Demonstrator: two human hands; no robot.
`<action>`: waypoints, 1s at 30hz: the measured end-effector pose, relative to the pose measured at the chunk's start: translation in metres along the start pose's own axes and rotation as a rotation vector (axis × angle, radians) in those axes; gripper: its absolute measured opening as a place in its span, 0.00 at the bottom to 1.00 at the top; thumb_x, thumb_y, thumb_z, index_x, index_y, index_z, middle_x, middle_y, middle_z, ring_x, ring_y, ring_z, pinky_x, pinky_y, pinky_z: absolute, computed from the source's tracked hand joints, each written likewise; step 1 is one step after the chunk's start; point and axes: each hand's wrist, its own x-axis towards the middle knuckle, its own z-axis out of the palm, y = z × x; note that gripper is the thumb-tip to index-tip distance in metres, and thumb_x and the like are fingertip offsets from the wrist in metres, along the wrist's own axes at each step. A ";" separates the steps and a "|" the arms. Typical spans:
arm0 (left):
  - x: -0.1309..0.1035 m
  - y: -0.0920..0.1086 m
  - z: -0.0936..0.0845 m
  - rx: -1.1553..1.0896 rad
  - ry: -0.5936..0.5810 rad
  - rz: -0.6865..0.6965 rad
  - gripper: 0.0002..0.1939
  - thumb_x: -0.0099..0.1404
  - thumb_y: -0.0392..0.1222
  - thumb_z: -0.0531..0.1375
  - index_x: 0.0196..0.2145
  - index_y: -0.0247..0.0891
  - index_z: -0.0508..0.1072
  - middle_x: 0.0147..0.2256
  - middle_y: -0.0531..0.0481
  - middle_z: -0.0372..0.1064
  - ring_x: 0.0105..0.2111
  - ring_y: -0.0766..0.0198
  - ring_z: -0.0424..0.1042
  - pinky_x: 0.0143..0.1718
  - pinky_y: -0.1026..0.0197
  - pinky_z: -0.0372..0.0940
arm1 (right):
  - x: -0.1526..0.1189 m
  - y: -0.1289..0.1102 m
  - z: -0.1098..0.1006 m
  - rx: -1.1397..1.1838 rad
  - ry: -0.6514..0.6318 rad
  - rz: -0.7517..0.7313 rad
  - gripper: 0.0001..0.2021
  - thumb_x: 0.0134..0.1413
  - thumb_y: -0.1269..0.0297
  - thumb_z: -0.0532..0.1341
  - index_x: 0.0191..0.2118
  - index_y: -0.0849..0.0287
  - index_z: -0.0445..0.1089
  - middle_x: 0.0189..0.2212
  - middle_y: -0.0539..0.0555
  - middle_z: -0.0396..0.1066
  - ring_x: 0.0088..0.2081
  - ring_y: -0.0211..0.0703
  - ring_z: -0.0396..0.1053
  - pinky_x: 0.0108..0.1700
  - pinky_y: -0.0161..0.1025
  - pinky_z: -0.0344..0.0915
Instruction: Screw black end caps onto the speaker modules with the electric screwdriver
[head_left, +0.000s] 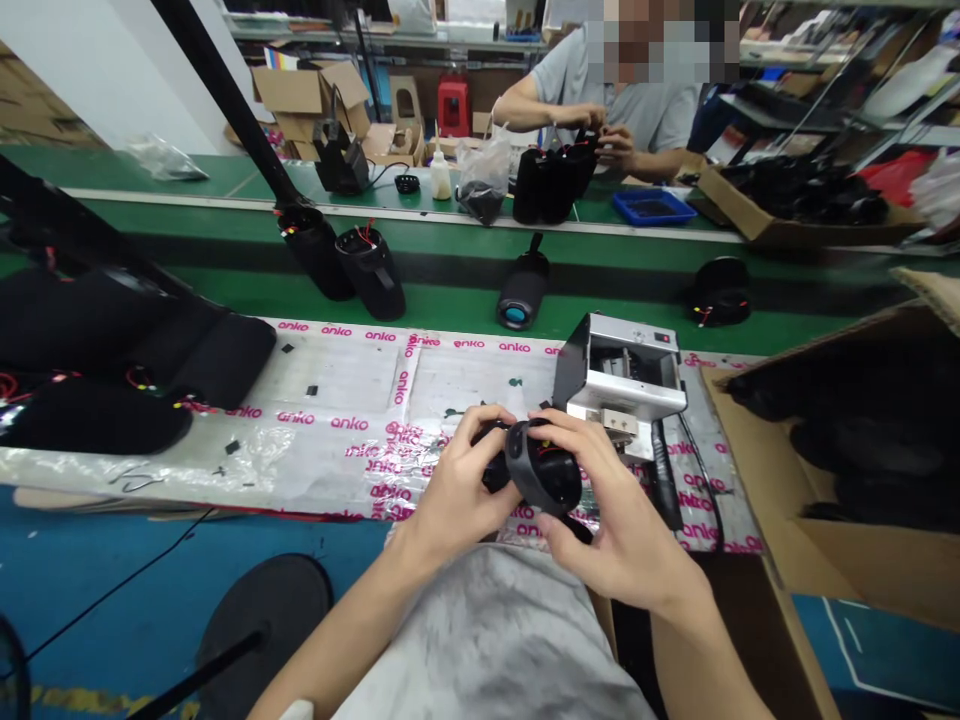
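Observation:
In front of my body, both hands hold a dark speaker housing (559, 482) with a dark grey band (527, 470) across it and a little red wire showing inside. My left hand (461, 485) closes on its left side, fingers curled over the top. My right hand (611, 515) grips the right side, fingers on the upper rim and thumb below. The fingers partly cover the piece. Just beyond my right hand stands a silver machine (637, 393) with an open frame and a black cable.
Black fabric speaker bodies (142, 350) with loose wires lie at left. Two upright cylinders (373, 270) and a finished-looking speaker (523, 290) stand on the green conveyor (450, 275). A cardboard box (862, 550) of black parts is at right. Opposite, a person (645, 120) handles black parts.

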 end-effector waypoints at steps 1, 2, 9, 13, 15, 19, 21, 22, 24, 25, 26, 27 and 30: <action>-0.001 -0.001 0.000 -0.019 0.001 -0.014 0.15 0.67 0.29 0.66 0.49 0.40 0.77 0.54 0.40 0.71 0.56 0.51 0.77 0.57 0.52 0.74 | 0.001 -0.001 -0.001 -0.034 0.013 0.005 0.34 0.61 0.61 0.73 0.70 0.48 0.64 0.68 0.60 0.69 0.71 0.59 0.68 0.71 0.54 0.70; -0.002 -0.003 0.001 -0.050 0.001 -0.033 0.15 0.67 0.29 0.66 0.50 0.40 0.78 0.54 0.40 0.72 0.56 0.51 0.77 0.58 0.52 0.74 | 0.003 -0.001 -0.001 -0.059 0.034 0.006 0.35 0.60 0.56 0.76 0.69 0.47 0.65 0.66 0.59 0.72 0.68 0.59 0.71 0.68 0.53 0.73; -0.015 -0.023 -0.004 -0.706 0.191 -0.348 0.09 0.80 0.45 0.58 0.50 0.43 0.76 0.59 0.43 0.78 0.64 0.50 0.74 0.69 0.47 0.65 | 0.015 0.010 0.026 -0.153 0.190 -0.085 0.44 0.51 0.35 0.78 0.65 0.52 0.63 0.55 0.62 0.76 0.56 0.61 0.77 0.58 0.58 0.78; -0.024 -0.024 -0.005 -0.580 0.061 -0.321 0.24 0.83 0.57 0.54 0.65 0.43 0.74 0.67 0.42 0.74 0.69 0.47 0.70 0.73 0.47 0.61 | 0.009 0.019 0.047 -0.236 0.322 -0.104 0.46 0.51 0.35 0.77 0.68 0.52 0.62 0.53 0.63 0.75 0.54 0.64 0.75 0.55 0.62 0.76; -0.025 -0.023 -0.003 -0.417 0.000 -0.291 0.27 0.83 0.60 0.54 0.68 0.44 0.73 0.68 0.42 0.73 0.69 0.47 0.70 0.72 0.48 0.60 | 0.000 0.024 0.051 -0.135 0.330 -0.089 0.48 0.53 0.34 0.76 0.71 0.50 0.60 0.56 0.63 0.73 0.55 0.64 0.75 0.56 0.62 0.76; -0.023 -0.027 0.009 -0.368 0.066 -0.235 0.27 0.83 0.62 0.51 0.65 0.45 0.74 0.62 0.43 0.77 0.62 0.47 0.76 0.66 0.48 0.67 | -0.013 0.032 0.059 0.366 0.336 0.117 0.32 0.72 0.44 0.65 0.74 0.44 0.58 0.61 0.59 0.72 0.63 0.55 0.73 0.67 0.56 0.72; -0.023 -0.029 0.014 -0.384 0.099 -0.226 0.27 0.83 0.63 0.51 0.64 0.44 0.75 0.61 0.43 0.78 0.61 0.47 0.76 0.64 0.48 0.68 | -0.015 0.034 0.067 0.507 0.417 0.234 0.25 0.74 0.50 0.64 0.71 0.44 0.63 0.62 0.57 0.73 0.63 0.52 0.73 0.68 0.53 0.70; -0.023 -0.029 0.017 -0.381 0.109 -0.226 0.27 0.83 0.63 0.50 0.63 0.44 0.75 0.61 0.43 0.78 0.61 0.48 0.76 0.65 0.48 0.67 | -0.016 0.034 0.072 0.531 0.454 0.270 0.25 0.73 0.50 0.65 0.69 0.45 0.65 0.62 0.57 0.73 0.63 0.51 0.73 0.68 0.52 0.70; -0.025 -0.027 0.019 -0.367 0.137 -0.244 0.27 0.84 0.62 0.49 0.64 0.45 0.75 0.62 0.43 0.77 0.62 0.49 0.75 0.66 0.49 0.67 | -0.016 0.033 0.082 0.544 0.496 0.312 0.24 0.72 0.49 0.66 0.67 0.47 0.68 0.63 0.58 0.73 0.63 0.52 0.74 0.67 0.51 0.72; -0.027 -0.025 0.020 -0.361 0.163 -0.262 0.26 0.85 0.61 0.48 0.65 0.46 0.74 0.63 0.43 0.76 0.63 0.50 0.75 0.66 0.49 0.66 | -0.016 0.031 0.086 0.547 0.510 0.330 0.23 0.71 0.49 0.67 0.65 0.49 0.69 0.63 0.59 0.75 0.62 0.52 0.75 0.65 0.51 0.74; -0.030 -0.023 0.022 -0.358 0.198 -0.276 0.25 0.85 0.60 0.49 0.65 0.46 0.73 0.64 0.43 0.75 0.64 0.51 0.74 0.67 0.48 0.66 | -0.017 0.030 0.089 0.553 0.530 0.351 0.22 0.71 0.49 0.67 0.64 0.50 0.70 0.62 0.60 0.76 0.61 0.52 0.77 0.63 0.50 0.76; -0.032 -0.020 0.024 -0.355 0.244 -0.283 0.23 0.85 0.59 0.49 0.65 0.46 0.72 0.64 0.43 0.74 0.65 0.51 0.73 0.68 0.48 0.65 | -0.018 0.028 0.091 0.558 0.552 0.371 0.22 0.70 0.49 0.68 0.62 0.51 0.71 0.61 0.60 0.78 0.60 0.51 0.79 0.62 0.49 0.77; -0.040 -0.013 0.033 -0.350 0.392 -0.268 0.18 0.85 0.56 0.53 0.61 0.45 0.72 0.63 0.42 0.74 0.66 0.52 0.72 0.69 0.46 0.65 | -0.021 0.022 0.096 0.559 0.626 0.414 0.19 0.69 0.48 0.69 0.57 0.53 0.76 0.58 0.61 0.82 0.58 0.53 0.82 0.61 0.52 0.78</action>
